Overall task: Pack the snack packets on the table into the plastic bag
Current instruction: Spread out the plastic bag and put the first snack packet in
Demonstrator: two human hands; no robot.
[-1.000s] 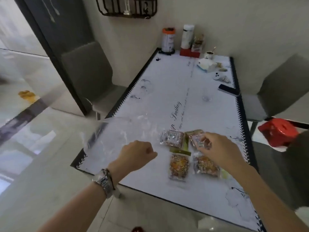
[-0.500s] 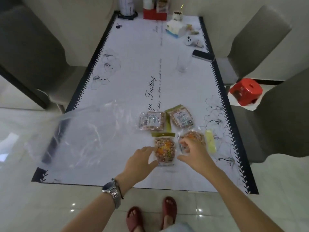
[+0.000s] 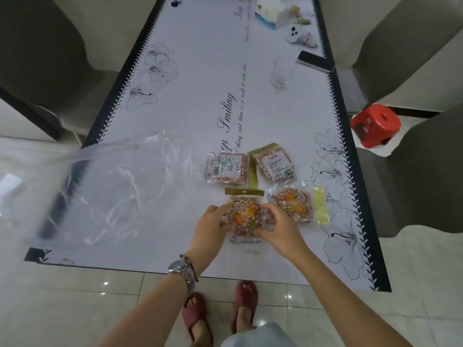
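Observation:
Several snack packets lie near the front of the white table (image 3: pixel 200 78). The near-left packet (image 3: pixel 244 215), clear with an orange label and a gold header, is gripped from both sides: my left hand (image 3: pixel 209 227) on its left edge, my right hand (image 3: pixel 278 227) on its right edge. A like packet (image 3: pixel 294 204) lies just to the right with a yellow header. Behind them are two packets face down, one on the left (image 3: pixel 225 167) and one on the right (image 3: pixel 275 165). The clear plastic bag (image 3: pixel 100 191) lies crumpled on the table's left front corner, overhanging the edge.
A drinking glass (image 3: pixel 280 72), a dark remote (image 3: pixel 315 61), a white device (image 3: pixel 294 36) and a tissue box (image 3: pixel 266 15) sit toward the far right of the table. Grey chairs stand on both sides. A red stool (image 3: pixel 374 128) is on the floor at right.
The camera tilted down toward the table front. My left hand let go of the bag, which now lies on the table. Both hands closed on the near-left packet.

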